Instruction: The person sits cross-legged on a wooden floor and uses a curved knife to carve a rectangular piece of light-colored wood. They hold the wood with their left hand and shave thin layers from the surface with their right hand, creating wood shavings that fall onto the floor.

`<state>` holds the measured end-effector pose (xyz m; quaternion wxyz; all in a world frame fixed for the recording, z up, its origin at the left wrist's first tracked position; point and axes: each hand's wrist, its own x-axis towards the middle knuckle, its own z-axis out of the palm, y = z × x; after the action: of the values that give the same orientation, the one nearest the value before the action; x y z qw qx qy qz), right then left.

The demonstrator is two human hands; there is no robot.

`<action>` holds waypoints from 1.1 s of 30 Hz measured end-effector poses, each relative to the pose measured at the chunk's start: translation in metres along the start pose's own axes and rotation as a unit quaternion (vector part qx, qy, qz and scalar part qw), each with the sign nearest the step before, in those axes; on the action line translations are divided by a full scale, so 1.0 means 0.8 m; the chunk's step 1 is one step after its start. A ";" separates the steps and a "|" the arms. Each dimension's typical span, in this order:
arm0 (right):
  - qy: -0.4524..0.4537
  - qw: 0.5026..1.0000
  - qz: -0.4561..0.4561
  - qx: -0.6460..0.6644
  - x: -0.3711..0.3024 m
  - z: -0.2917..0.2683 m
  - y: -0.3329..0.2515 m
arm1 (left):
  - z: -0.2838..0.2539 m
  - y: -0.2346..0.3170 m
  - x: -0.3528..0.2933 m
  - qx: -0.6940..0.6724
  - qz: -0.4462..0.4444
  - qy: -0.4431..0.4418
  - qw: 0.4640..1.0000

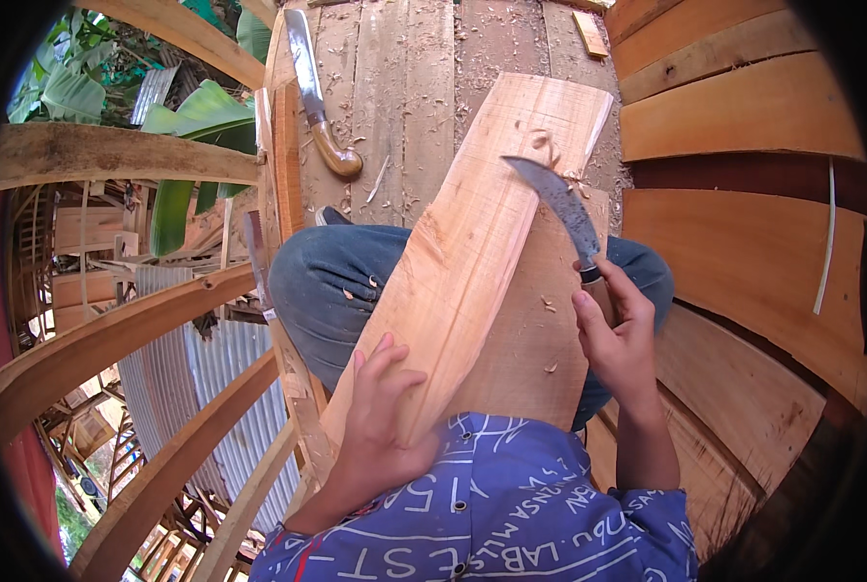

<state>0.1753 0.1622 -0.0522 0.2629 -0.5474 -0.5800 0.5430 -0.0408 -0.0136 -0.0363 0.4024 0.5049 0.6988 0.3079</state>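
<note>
Head view: the board (462, 262) slants across the lap (327, 276), left hand (387, 407) lying loosely spread on its near end, right hand (616, 335) wrapped round the handle of the curved knife (567, 206). Board looks stiff, fairly hefty, probably not slippery; I'd hold it low, well clear of the blade. Knife's likely light and rigid, so handle only.
</note>
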 end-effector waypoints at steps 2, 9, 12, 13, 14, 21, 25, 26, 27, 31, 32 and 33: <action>0.071 0.986 -0.121 -0.089 0.009 -0.002 0.020 | 0.000 -0.001 0.000 0.000 0.000 -0.001 1.000; -0.183 0.961 0.174 0.113 -0.012 -0.015 -0.028 | 0.002 0.002 0.001 0.019 -0.004 -0.008 1.000; -0.135 0.973 0.166 0.086 -0.003 -0.013 -0.022 | 0.003 0.001 -0.002 0.012 0.000 -0.003 1.000; -0.074 0.983 0.145 0.081 0.000 -0.012 -0.019 | 0.004 0.000 -0.003 0.006 0.001 0.000 1.000; -0.072 0.982 0.148 0.091 0.000 -0.011 -0.019 | 0.004 -0.001 -0.002 0.003 0.000 -0.001 1.000; 0.055 0.993 -0.040 -0.092 -0.016 0.008 0.026 | 0.005 0.002 -0.001 0.020 -0.004 -0.009 1.000; 0.094 0.991 -0.061 -0.074 -0.005 -0.005 0.011 | 0.008 -0.001 -0.001 0.033 0.006 -0.012 0.999; 0.023 0.999 0.007 -0.046 -0.006 -0.014 0.002 | 0.008 -0.001 -0.002 0.038 0.007 -0.011 0.999; -0.062 0.993 0.098 0.039 -0.009 -0.017 -0.019 | 0.011 -0.002 -0.001 0.041 0.011 -0.012 0.999; -0.165 0.955 0.218 0.114 -0.013 -0.012 -0.025 | 0.018 -0.003 -0.002 0.043 0.024 -0.007 0.999; -0.152 0.955 0.222 0.122 -0.009 -0.010 -0.024 | 0.018 -0.004 -0.003 0.042 0.024 -0.004 0.999; -0.048 0.983 0.155 0.085 -0.004 -0.009 -0.008 | 0.018 -0.005 -0.003 0.040 0.025 -0.001 0.999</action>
<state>0.1801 0.1627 -0.0432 0.1929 -0.5801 -0.4517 0.6498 -0.0298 -0.0171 -0.0461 0.3747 0.5385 0.6970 0.2894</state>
